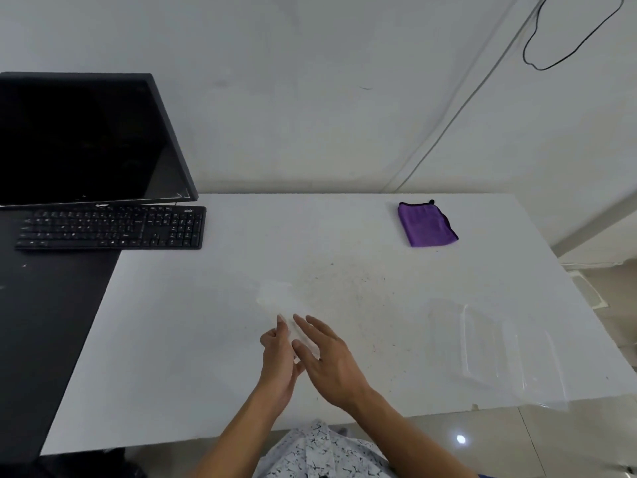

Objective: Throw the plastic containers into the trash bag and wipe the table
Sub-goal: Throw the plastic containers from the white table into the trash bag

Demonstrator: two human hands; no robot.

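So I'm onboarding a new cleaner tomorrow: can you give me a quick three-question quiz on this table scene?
1. What colour is the folded cloth?
2. True or false: the keyboard lies in front of the monitor.
3. Where are the dark crumbs? A) on the keyboard B) mid-table C) on the cloth

Key: 1 purple; 2 true; 3 B

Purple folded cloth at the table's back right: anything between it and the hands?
Head view: only bare white table with scattered dark specks between the purple folded cloth and the right hand.
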